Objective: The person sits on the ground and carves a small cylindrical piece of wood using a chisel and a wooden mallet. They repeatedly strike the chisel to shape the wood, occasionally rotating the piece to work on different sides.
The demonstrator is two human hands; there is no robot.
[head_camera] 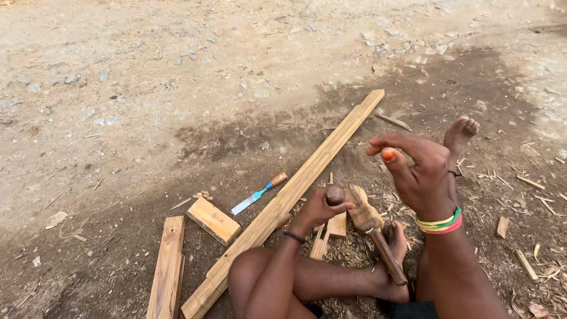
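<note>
On bare dirt ground, left hand grips perhaps a chisel handle.

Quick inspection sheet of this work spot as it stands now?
Surface: bare dirt ground, darker patch around the work.
Job's things: wooden handle gripped upright by left hand; mallet beside it; long plank.
Clutter: chisel, wood block, short board, wood chips.
Grippers: right hand raised, fingers spread, holding nothing.
Cables: nothing seen.
Surroundings: stones, scattered debris.
</note>
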